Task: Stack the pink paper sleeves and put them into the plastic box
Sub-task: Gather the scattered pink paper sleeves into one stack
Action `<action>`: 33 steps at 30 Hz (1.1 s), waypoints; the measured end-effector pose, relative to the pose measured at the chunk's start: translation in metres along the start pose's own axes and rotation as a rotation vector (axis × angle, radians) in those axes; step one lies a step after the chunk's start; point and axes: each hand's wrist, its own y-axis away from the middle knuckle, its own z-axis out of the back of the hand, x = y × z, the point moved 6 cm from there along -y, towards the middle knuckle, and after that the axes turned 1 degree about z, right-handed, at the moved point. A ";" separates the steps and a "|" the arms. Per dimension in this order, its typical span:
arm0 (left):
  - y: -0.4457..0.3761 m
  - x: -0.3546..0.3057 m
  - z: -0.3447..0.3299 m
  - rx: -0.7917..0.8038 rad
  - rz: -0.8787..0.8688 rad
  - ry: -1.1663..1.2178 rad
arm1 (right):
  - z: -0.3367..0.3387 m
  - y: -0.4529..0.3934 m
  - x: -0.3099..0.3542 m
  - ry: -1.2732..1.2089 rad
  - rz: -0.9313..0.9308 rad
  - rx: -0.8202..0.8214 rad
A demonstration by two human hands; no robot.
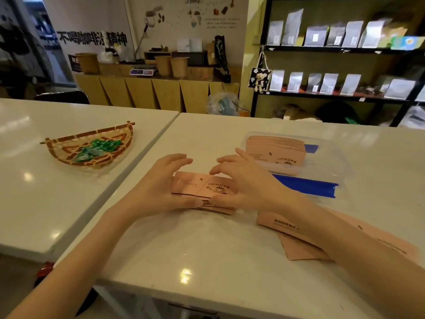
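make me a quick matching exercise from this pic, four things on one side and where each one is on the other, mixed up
Things
1. green candies
2. neat sleeve stack
3. loose sleeves
4. sleeve pile

Places
A. between the left hand and right hand
B. in the woven basket
C. on the table under the right forearm
D. in the plastic box

Pairs: 1-B, 2-D, 3-C, 4-A

Right forearm (345,231) hides part of loose sleeves (299,247).
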 end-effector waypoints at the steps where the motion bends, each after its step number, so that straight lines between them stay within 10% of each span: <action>1: 0.000 -0.009 0.000 0.006 -0.042 -0.015 | 0.005 0.005 -0.002 -0.014 -0.016 -0.013; 16: -0.004 -0.158 -0.073 0.339 -0.511 0.005 | 0.067 0.159 -0.078 -0.175 -0.480 -0.114; 33: -0.022 -0.140 -0.100 0.527 -0.382 -0.227 | 0.033 0.242 -0.117 -0.203 -0.639 0.046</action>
